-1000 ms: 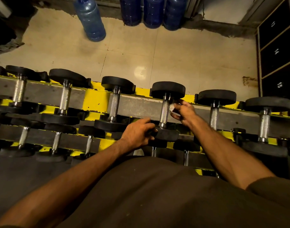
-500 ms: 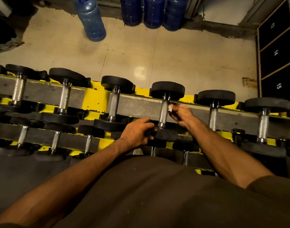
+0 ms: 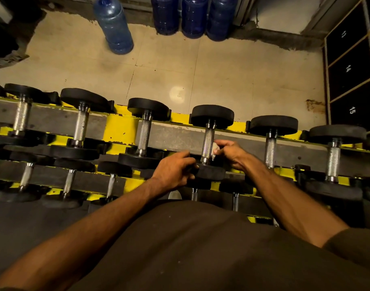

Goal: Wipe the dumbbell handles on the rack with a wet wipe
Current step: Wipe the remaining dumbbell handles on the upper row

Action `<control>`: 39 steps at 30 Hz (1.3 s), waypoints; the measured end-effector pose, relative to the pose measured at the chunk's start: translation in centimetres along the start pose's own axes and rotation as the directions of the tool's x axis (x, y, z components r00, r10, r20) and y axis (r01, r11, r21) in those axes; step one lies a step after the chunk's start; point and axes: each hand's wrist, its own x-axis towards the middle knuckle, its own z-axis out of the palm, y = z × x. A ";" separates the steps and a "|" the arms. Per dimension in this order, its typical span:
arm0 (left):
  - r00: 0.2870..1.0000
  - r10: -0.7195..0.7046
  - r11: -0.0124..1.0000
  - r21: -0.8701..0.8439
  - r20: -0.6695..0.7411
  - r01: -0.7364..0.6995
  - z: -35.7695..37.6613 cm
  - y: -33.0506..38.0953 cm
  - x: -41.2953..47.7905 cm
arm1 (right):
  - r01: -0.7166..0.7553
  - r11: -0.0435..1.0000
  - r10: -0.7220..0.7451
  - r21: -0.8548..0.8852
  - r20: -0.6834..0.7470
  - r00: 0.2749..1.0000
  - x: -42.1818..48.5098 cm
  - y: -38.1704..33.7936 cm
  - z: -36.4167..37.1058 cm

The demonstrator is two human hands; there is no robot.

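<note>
**Right hand lower on the handle, wipe pinched against the steel**

The right hand [image 3: 230,153] pinches a small crumpled white wet wipe [image 3: 215,148] between thumb and fingertips and presses it to the right side of the knurled steel handle [image 3: 207,141] of the black round-headed dumbbell [image 3: 211,117] fourth from the left on the top rail. Half a second ago that hand sat higher on this handle with the wipe barely showing; now it is nearer the handle's near end and the white wad shows plainly. The left hand [image 3: 175,171] has kept its place, fingers curled closed over the near black head [image 3: 211,172] of the same dumbbell, just left of the handle.

Most of the wipe is hidden inside the right fingers. The near head is partly covered by the left fingers, and the dark brown shirt [image 3: 201,248] blocks the lower rail's dumbbells nearest the body.

Both forearms reach forward from the bottom edge and converge on this handle, wrists roughly straight.

The yellow and grey steel rack [image 3: 121,131] carries matching dumbbells either side of the handle. Beyond it lies beige tiled floor [image 3: 222,80], then blue water bottles [image 3: 114,26] by the far wall, and numbered dark lockers [image 3: 348,70] far right of the handle.
</note>
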 end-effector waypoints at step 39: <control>1.000 0.005 1.000 0.020 0.031 -0.006 -0.1 0.0 0.1 | -0.154 0.986 0.148 -0.060 -0.104 0.984 -0.9 -0.5 0.1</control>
